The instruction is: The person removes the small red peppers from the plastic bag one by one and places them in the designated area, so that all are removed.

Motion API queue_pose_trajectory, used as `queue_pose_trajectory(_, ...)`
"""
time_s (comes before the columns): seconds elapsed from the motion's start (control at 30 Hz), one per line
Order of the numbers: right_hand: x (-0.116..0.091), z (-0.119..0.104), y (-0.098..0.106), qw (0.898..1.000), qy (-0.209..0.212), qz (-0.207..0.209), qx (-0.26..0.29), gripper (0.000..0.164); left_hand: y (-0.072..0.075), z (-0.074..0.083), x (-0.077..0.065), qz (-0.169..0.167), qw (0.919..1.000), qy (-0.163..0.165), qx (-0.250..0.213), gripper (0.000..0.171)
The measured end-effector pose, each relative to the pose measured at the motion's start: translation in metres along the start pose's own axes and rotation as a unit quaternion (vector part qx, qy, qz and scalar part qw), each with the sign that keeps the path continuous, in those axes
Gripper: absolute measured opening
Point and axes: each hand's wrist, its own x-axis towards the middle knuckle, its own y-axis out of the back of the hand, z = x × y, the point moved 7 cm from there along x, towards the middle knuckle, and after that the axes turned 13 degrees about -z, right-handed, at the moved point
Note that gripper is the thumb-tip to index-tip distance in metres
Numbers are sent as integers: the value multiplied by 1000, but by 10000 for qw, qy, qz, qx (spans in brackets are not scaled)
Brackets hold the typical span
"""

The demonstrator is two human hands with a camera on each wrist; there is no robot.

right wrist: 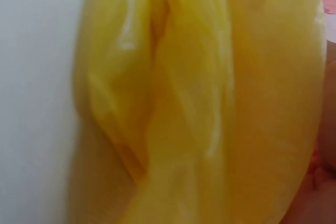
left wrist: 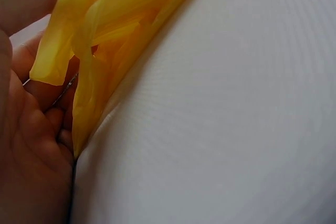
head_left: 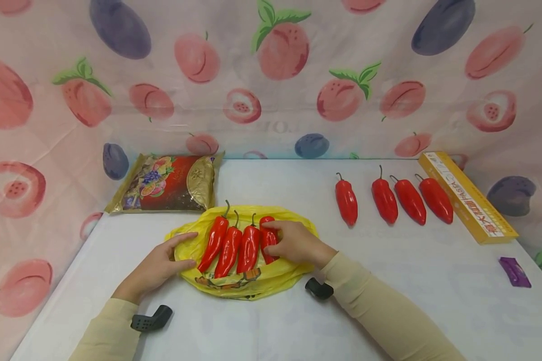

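A yellow plastic bag (head_left: 248,291) lies on the table with its mouth spread wide. Inside it, three red chili peppers (head_left: 228,253) lie side by side, stems pointing away. My right hand (head_left: 295,243) holds another red chili pepper (head_left: 267,240) at the bag's right side, fingers and thumb around it. At the left rim rests my left hand (head_left: 162,260), thumb and forefinger spread apart and touching the bag. The left wrist view has the bag's folds (left wrist: 100,72) against the fingers. In the right wrist view, the bag (right wrist: 199,98) hides most of that hand.
Several more red peppers (head_left: 412,200) lie at the back right beside a yellow pasta box (head_left: 469,200). A purple packet (head_left: 515,272) is near the right edge. At the back left lies a brown and gold bag (head_left: 167,183). A fruit-print curtain (head_left: 280,115) hangs behind.
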Motion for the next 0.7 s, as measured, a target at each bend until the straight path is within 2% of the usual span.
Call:
queue_pose_trajectory(0.5,-5,-2,9,9983,342,399,250,63,2,0,0,18,9999,-73,88,71)
queue_pose_trajectory(0.7,-8,-2,15,9959,376,600,562,63,1,-1,0,17,10000,-41,52,72)
